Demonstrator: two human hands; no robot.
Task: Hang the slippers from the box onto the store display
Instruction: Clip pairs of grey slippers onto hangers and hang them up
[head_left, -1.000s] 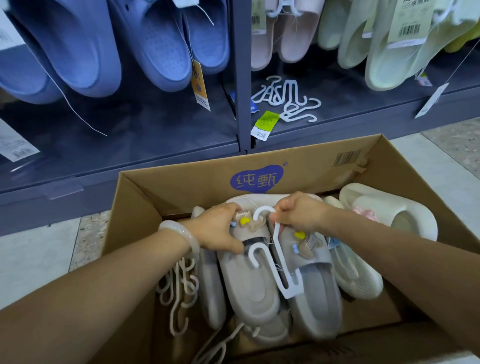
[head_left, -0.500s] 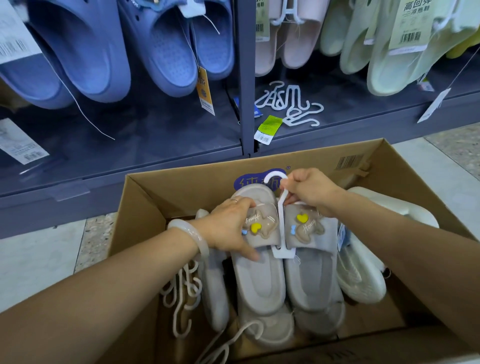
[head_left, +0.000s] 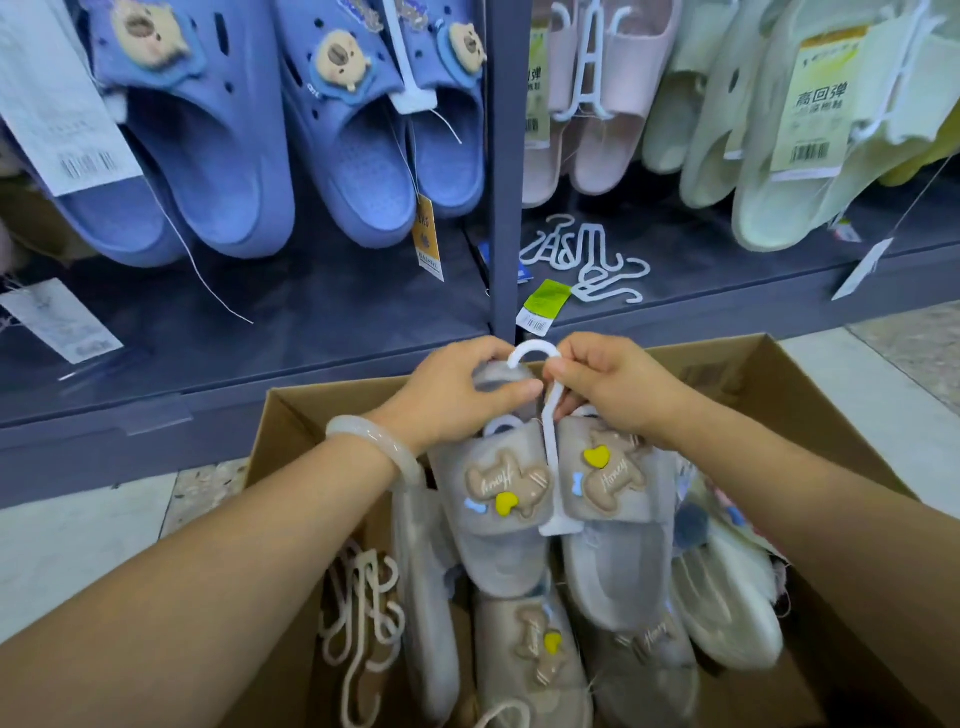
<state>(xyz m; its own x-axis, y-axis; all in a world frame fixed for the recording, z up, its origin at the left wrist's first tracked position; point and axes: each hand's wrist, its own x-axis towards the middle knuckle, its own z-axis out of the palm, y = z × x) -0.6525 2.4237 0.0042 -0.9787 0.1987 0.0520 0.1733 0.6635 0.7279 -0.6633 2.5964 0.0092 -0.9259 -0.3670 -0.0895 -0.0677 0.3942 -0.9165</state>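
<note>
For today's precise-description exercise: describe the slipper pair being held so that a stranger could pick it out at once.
Start at the cardboard box on the floor before the blue shelving. Above its middle, the left hand and right hand hold a grey slipper pair on a white hanger. Unlike the loose slippers below, it is joined and lifted, bear badges showing.

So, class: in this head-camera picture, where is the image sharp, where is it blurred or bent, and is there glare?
Head view: the hands and the grey slipper pair are fairly sharp; the blue clogs at the top edge are softer; the shelf post and box lean with wide-angle distortion; light is even, no harsh glare.
</note>
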